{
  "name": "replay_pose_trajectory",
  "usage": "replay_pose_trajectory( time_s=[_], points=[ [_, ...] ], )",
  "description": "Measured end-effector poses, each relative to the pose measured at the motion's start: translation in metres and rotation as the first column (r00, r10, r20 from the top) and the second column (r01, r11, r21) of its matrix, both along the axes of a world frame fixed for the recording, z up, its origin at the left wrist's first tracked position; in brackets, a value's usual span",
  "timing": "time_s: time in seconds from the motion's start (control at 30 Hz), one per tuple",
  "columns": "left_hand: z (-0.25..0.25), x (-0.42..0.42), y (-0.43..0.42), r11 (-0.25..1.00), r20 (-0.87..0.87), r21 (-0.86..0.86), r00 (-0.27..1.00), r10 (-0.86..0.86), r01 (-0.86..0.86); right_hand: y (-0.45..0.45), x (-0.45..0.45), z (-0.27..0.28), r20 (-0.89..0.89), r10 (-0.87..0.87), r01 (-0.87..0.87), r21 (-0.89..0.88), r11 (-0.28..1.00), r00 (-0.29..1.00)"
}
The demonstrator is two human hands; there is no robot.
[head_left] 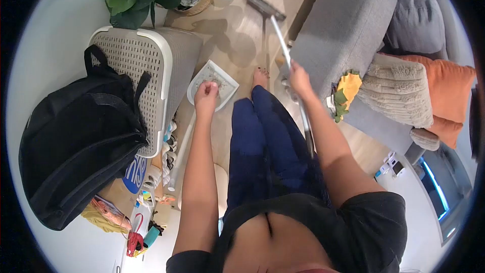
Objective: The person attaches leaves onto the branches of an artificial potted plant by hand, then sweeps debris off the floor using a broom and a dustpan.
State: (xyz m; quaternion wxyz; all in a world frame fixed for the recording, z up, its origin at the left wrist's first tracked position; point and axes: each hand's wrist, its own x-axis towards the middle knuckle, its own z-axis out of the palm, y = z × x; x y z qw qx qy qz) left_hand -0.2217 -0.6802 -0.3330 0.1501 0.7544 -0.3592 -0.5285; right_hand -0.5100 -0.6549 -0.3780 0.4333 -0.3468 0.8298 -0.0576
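My right hand (300, 79) is wrapped round the white handle of a broom (281, 34). The broom's dark head (265, 5) is up near the floor beside the sofa's end. Over a white dustpan (231, 87) hangs my left hand (206, 97), its fingers pinched together; whatever they hold, if anything, is too small to make out. Dust and bits of debris lie in the pan. Its long pale handle (183, 152) slants back toward me, outside my left hand.
A lidded laundry basket (164, 65) stands at the left with a black backpack (76, 141) on it. Behind is a potted plant (194, 0). The grey sofa (338, 25) with cushions (444, 88) bounds the right. My bare foot (260, 78) is on the floor between them.
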Motion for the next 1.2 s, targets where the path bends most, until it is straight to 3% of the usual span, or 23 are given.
replay_pose_trajectory(
  time_s=[0.13,0.17,0.23,0.27,0.33,0.4,0.47,0.57,0.67,0.73,0.77,0.83,0.87,0.9,1.0,1.1,1.2],
  points=[
    [-0.001,0.011,0.024,0.993,-0.048,-0.040,0.993,0.110,-0.112,-0.116,-0.020,-0.056,-0.085,0.050,-0.059,-0.103,0.993,0.995],
    [-0.002,0.013,0.033,0.995,-0.065,0.016,0.993,0.098,-0.097,-0.133,-0.016,-0.058,-0.082,0.060,-0.069,-0.109,0.992,0.995],
    [-0.012,0.020,0.054,0.994,-0.070,0.074,0.993,0.090,-0.084,-0.152,0.004,-0.060,0.003,0.106,-0.105,0.106,0.989,0.994],
    [-0.020,0.023,0.067,0.992,-0.117,0.096,0.988,0.098,-0.087,-0.141,0.017,-0.057,-0.013,0.095,-0.093,0.092,0.991,0.995],
    [-0.030,0.029,0.094,0.988,-0.167,0.118,0.979,0.114,-0.095,-0.092,0.025,-0.086,-0.174,0.354,-0.357,0.011,0.934,0.919],
    [-0.035,0.032,0.112,0.985,-0.107,0.100,0.982,0.153,-0.143,-0.042,0.031,-0.059,-0.121,0.462,-0.451,0.109,0.886,0.879],
    [-0.035,0.038,0.121,0.980,-0.105,0.137,0.982,0.160,-0.145,-0.001,0.034,-0.025,-0.001,0.438,-0.434,0.132,0.891,0.899],
    [-0.036,0.058,0.136,0.965,-0.096,0.187,0.974,0.207,-0.186,0.004,0.036,-0.023,-0.035,0.363,-0.358,0.100,0.928,0.931],
    [-0.041,0.077,0.158,0.946,-0.100,0.222,0.959,0.264,-0.237,-0.064,0.038,-0.073,-0.180,0.358,-0.382,-0.126,0.916,0.916],
    [-0.045,0.080,0.166,0.931,-0.090,0.245,0.950,0.298,-0.269,-0.115,0.049,-0.082,-0.069,0.291,-0.298,-0.150,0.943,0.954],
    [-0.041,0.079,0.165,0.939,-0.118,0.194,0.943,0.310,-0.284,-0.117,0.060,-0.081,-0.066,0.294,-0.301,-0.148,0.942,0.954],
    [-0.022,0.077,0.149,0.945,-0.141,0.144,0.939,0.314,-0.294,-0.117,0.076,-0.084,-0.201,0.448,-0.452,0.028,0.892,0.871],
    [-0.012,0.072,0.134,0.917,-0.231,0.102,0.888,0.398,-0.385,-0.099,0.079,-0.086,-0.149,0.331,-0.316,0.113,0.942,0.932],
    [-0.002,0.065,0.117,0.878,-0.327,0.066,0.820,0.469,-0.475,-0.076,0.076,-0.084,-0.162,0.437,-0.420,0.128,0.898,0.885],
    [0.018,0.066,0.079,0.848,-0.329,-0.012,0.803,0.497,-0.529,-0.021,0.050,-0.050,-0.117,0.643,-0.604,0.253,0.756,0.757],
    [0.037,0.066,0.054,0.754,-0.401,-0.021,0.696,0.595,-0.656,-0.002,0.030,-0.020,-0.141,0.689,-0.659,0.210,0.722,0.711],
    [0.038,0.072,0.047,0.703,-0.484,0.002,0.614,0.623,-0.711,-0.046,0.029,-0.016,-0.135,0.686,-0.669,0.155,0.727,0.715]
  ],
)
